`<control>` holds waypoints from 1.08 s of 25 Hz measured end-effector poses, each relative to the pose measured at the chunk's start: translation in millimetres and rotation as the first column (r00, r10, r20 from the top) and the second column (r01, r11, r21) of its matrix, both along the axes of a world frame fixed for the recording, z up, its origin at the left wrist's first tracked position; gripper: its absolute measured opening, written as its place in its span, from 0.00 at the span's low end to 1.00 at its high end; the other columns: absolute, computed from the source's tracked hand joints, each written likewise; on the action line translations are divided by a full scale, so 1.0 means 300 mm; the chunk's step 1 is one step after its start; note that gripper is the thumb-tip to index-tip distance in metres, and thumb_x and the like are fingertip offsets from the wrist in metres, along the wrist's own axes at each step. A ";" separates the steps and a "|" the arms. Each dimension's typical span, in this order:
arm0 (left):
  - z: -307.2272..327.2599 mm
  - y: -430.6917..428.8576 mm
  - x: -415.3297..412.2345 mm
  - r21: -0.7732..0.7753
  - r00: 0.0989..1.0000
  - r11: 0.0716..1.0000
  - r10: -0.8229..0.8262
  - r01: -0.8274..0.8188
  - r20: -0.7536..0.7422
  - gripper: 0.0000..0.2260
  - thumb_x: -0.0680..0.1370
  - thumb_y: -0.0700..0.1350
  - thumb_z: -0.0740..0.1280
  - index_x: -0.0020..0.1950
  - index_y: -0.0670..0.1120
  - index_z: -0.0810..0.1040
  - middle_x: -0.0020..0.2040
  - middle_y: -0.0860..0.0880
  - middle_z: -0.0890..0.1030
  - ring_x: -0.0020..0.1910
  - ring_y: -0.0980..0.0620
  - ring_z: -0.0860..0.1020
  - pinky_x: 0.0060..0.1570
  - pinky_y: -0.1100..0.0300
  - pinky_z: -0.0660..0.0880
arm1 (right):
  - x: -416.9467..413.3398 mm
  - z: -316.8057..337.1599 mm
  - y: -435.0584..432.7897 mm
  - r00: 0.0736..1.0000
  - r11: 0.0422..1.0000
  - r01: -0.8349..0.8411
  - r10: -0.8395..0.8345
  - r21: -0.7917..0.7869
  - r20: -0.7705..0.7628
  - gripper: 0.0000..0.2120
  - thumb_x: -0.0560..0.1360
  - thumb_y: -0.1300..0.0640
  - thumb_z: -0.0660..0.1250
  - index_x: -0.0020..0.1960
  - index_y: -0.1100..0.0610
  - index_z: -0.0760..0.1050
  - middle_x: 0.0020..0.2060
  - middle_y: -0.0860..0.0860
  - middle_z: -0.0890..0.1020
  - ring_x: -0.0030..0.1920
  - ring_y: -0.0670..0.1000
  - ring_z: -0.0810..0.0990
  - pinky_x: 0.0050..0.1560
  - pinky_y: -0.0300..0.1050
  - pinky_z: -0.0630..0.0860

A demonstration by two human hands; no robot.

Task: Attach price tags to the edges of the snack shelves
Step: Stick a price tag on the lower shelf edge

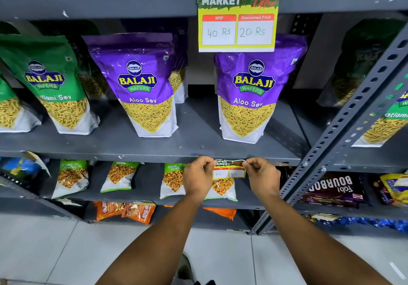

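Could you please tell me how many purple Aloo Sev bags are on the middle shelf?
3: one front bag left of centre, a second mostly hidden behind it, and a third under the hanging price tag. More may be hidden behind.

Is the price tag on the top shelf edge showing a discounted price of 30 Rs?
No, the hanging price tag reads 40 Rs MRP and 20 Rs discounted.

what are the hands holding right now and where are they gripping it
Both hands hold one price tag at the shelf edge: the left hand pinches its upper left corner, the right hand its upper right corner.
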State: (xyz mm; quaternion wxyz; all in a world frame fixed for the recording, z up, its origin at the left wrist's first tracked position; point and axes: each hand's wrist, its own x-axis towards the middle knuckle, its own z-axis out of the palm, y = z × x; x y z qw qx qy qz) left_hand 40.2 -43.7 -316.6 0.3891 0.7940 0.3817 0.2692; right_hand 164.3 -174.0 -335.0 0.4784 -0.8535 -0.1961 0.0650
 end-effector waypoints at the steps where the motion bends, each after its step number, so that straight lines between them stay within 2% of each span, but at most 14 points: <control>1: -0.001 0.000 -0.002 0.010 1.000 1.000 0.000 0.000 0.006 0.05 0.76 0.48 0.68 0.44 0.48 0.81 0.38 0.47 0.86 0.37 0.47 0.81 0.37 0.49 0.79 | -0.001 0.005 0.002 1.000 1.000 0.000 0.000 -0.004 0.009 0.05 0.72 0.47 0.70 0.37 0.43 0.76 0.32 0.38 0.81 0.37 0.39 0.80 0.39 0.36 0.73; 6: -0.004 0.013 -0.001 0.071 1.000 0.997 -0.028 0.028 -0.006 0.07 0.77 0.50 0.67 0.45 0.48 0.79 0.38 0.47 0.85 0.39 0.43 0.80 0.38 0.46 0.77 | -0.007 0.014 0.005 0.999 1.000 0.026 -0.026 -0.014 0.018 0.06 0.71 0.45 0.69 0.39 0.45 0.77 0.33 0.39 0.82 0.38 0.41 0.81 0.34 0.30 0.69; 9: -0.003 0.024 0.001 0.012 0.999 0.999 0.036 -0.036 0.033 0.14 0.73 0.52 0.71 0.49 0.47 0.69 0.39 0.49 0.85 0.41 0.43 0.81 0.39 0.49 0.77 | -0.017 0.040 0.008 0.995 0.993 0.037 -0.026 -0.116 0.093 0.07 0.71 0.42 0.68 0.40 0.44 0.74 0.30 0.37 0.78 0.36 0.46 0.81 0.30 0.36 0.68; 12: -0.009 0.050 0.001 -0.017 0.998 0.999 0.052 -0.052 0.022 0.24 0.67 0.58 0.74 0.49 0.49 0.62 0.35 0.53 0.84 0.39 0.46 0.82 0.36 0.54 0.75 | 0.021 0.075 -0.001 0.971 0.964 0.010 0.054 -0.265 0.234 0.16 0.68 0.35 0.66 0.43 0.45 0.66 0.28 0.38 0.77 0.33 0.49 0.76 0.30 0.41 0.66; 15: -0.005 0.080 0.017 -0.027 0.991 0.995 0.097 -0.100 -0.095 0.28 0.63 0.65 0.73 0.48 0.52 0.61 0.36 0.54 0.83 0.42 0.45 0.82 0.36 0.55 0.72 | 0.081 0.115 0.006 0.967 0.923 0.008 0.090 -0.384 0.237 0.24 0.64 0.29 0.65 0.39 0.48 0.61 0.27 0.44 0.77 0.33 0.52 0.77 0.30 0.43 0.66; 18: -0.009 0.075 0.033 -0.022 0.988 0.995 0.096 -0.100 -0.122 0.26 0.65 0.65 0.72 0.46 0.53 0.61 0.38 0.53 0.84 0.43 0.45 0.81 0.36 0.55 0.70 | 0.078 0.124 0.009 0.946 0.892 0.012 0.137 -0.452 0.295 0.23 0.67 0.29 0.63 0.37 0.48 0.62 0.31 0.47 0.78 0.33 0.55 0.76 0.31 0.44 0.66; 22: -0.043 0.102 -0.074 -0.157 1.000 0.987 -0.012 0.013 0.007 0.22 0.66 0.61 0.73 0.43 0.52 0.64 0.32 0.54 0.77 0.36 0.48 0.79 0.35 0.53 0.72 | 0.012 0.087 -0.025 0.919 0.947 -0.011 0.136 -0.321 0.369 0.18 0.69 0.35 0.66 0.40 0.48 0.67 0.33 0.49 0.78 0.36 0.57 0.78 0.32 0.45 0.69; 24: -0.098 0.151 -0.217 -0.176 0.995 0.980 0.096 -0.088 0.038 0.16 0.70 0.58 0.71 0.42 0.50 0.68 0.33 0.53 0.77 0.37 0.48 0.78 0.38 0.53 0.73 | -0.044 0.035 -0.030 0.899 0.960 -0.048 0.162 -0.275 0.407 0.16 0.68 0.38 0.68 0.39 0.50 0.71 0.31 0.50 0.78 0.35 0.59 0.79 0.31 0.44 0.68; 27: -0.184 0.260 -0.499 -0.291 0.939 0.904 0.340 -0.314 0.043 0.08 0.77 0.50 0.66 0.46 0.46 0.74 0.39 0.49 0.78 0.42 0.46 0.79 0.45 0.55 0.73 | -0.196 -0.051 -0.001 0.905 0.930 -0.176 0.282 -0.323 0.318 0.12 0.68 0.44 0.72 0.42 0.51 0.76 0.36 0.50 0.81 0.38 0.59 0.81 0.36 0.46 0.73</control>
